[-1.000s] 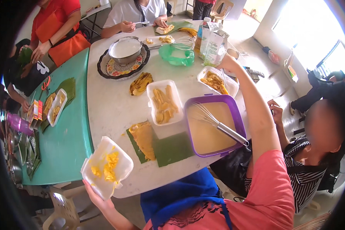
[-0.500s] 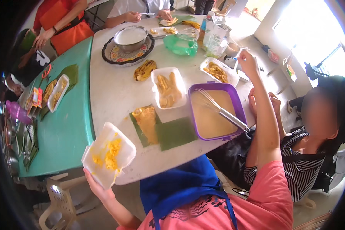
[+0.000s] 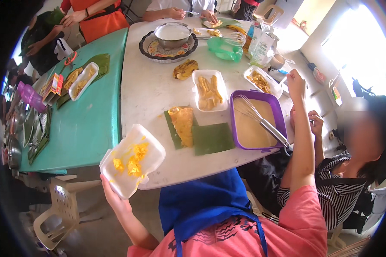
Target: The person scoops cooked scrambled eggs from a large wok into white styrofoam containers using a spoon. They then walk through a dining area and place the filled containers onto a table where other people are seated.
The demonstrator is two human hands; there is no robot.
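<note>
My left hand [image 3: 116,198] is closed on the near edge of a white foam tray [image 3: 116,152], which is tilted and partly over the table edge. Soft yellow food [image 3: 135,166] lies in clumps inside it. My right hand [image 3: 296,85] is stretched forward past a purple tub [image 3: 232,122], its fingers pinched together; what they hold, if anything, I cannot make out. Pale batter [image 3: 253,128] fills the tub, with a metal whisk [image 3: 266,124] resting across it. Left of the tub, flattened golden-brown food [image 3: 182,124] lies on a banana leaf piece beside another green leaf piece [image 3: 213,138].
A foam tray of peeled bananas [image 3: 210,92] and another of banana pieces [image 3: 259,81] stand farther back. A metal bowl [image 3: 172,36] rests on a patterned plate [image 3: 158,50]. A green table [image 3: 90,137] adjoins at left. A person in stripes [image 3: 330,184] sits at right.
The view has swung, so the table appears farther right. My right hand has come slightly nearer to me. The yellow food in my left hand's tray has separated into distinct clumps.
</note>
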